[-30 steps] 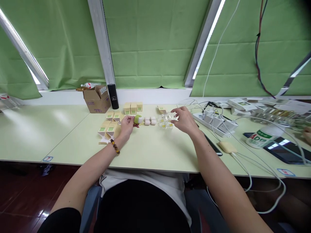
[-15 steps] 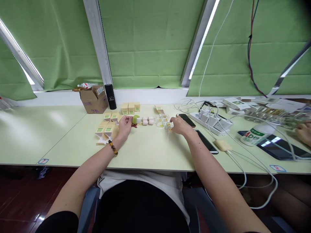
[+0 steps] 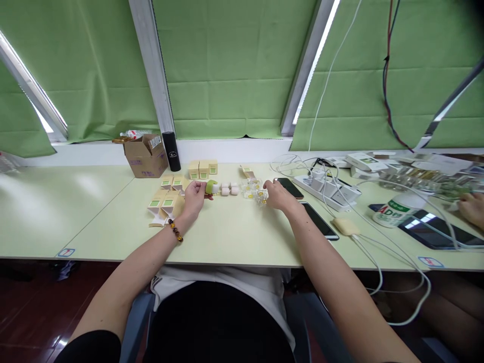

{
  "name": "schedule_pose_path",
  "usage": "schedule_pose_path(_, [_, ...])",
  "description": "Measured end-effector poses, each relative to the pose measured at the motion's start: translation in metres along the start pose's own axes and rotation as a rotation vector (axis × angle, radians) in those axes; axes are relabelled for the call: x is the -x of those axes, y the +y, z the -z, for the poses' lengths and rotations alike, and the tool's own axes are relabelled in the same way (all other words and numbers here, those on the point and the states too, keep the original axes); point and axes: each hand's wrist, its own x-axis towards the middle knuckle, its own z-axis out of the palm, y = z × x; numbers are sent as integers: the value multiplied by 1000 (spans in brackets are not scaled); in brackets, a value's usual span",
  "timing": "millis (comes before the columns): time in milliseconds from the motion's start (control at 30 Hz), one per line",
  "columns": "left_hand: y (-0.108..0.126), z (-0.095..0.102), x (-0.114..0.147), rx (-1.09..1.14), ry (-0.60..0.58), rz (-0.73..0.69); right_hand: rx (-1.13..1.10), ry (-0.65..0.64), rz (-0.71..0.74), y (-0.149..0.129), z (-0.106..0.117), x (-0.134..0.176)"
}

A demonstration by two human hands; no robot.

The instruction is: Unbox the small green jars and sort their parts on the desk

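My left hand point(image 3: 194, 198) pinches a small green-and-white piece point(image 3: 212, 187) just above the table. Right beside it sit several pale pink, cap-like pieces point(image 3: 229, 189) in a tight group. Further right is a cluster of small clear containers point(image 3: 249, 191) with yellow spots inside. My right hand point(image 3: 279, 194) has its fingertips closed on the nearest clear container point(image 3: 261, 197) at that cluster's right end. Several open cream boxes point(image 3: 166, 200) with green windows stand by my left wrist, and more cream boxes point(image 3: 203, 169) are in a row behind.
Two phones point(image 3: 320, 222) lie right of my right hand, near a white power strip point(image 3: 328, 194) with tangled cables. Beyond are a white bottle point(image 3: 397, 210), a tablet point(image 3: 442, 230) and another person's hand point(image 3: 472, 207). A cardboard box point(image 3: 145, 159) and black cylinder point(image 3: 171, 151) stand at the back left.
Both hands stay almost in place, with only a slight shift of the right fingers at the clear containers. The view has moved a little.
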Motion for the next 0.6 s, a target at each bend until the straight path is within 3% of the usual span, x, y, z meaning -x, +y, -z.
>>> schedule_pose_path(200, [-2, 1, 0, 0, -11, -14, 33, 22, -8, -5, 3, 4])
schedule_pose_path(400, [-2, 1, -1, 13, -13, -28, 151, 128, 254, -13, 3, 6])
schedule_pose_path(600, [0, 0, 1, 14, -8, -28, 173, 107, 297, -14, -6, 3])
